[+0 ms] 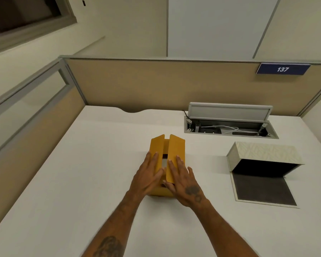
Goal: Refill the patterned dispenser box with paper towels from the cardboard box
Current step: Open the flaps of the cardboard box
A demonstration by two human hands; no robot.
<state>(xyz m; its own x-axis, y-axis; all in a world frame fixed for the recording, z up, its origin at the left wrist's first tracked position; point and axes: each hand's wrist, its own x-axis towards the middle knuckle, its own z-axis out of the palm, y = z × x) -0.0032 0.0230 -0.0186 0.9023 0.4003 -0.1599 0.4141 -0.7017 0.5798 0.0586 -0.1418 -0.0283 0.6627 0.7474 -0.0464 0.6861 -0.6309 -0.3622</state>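
A small yellow-brown cardboard box (175, 145) stands in the middle of the white desk (93, 164). Its two top flaps are raised, with a narrow gap between them showing a dark inside. My left hand (148, 175) lies flat against the left flap and my right hand (183, 180) lies flat against the right flap, fingers spread. No paper towels show. The patterned dispenser box (267, 153) lies to the right, open, with its dark-lined lid (261, 190) flat on the desk toward me and a dark hollow inside.
An open cable hatch (230, 127) with a raised grey cover and white cables is sunk into the desk behind the dispenser box. Tan partition panels (156, 84) wall the desk at the back and left; one carries a blue sign reading 137 (283, 69).
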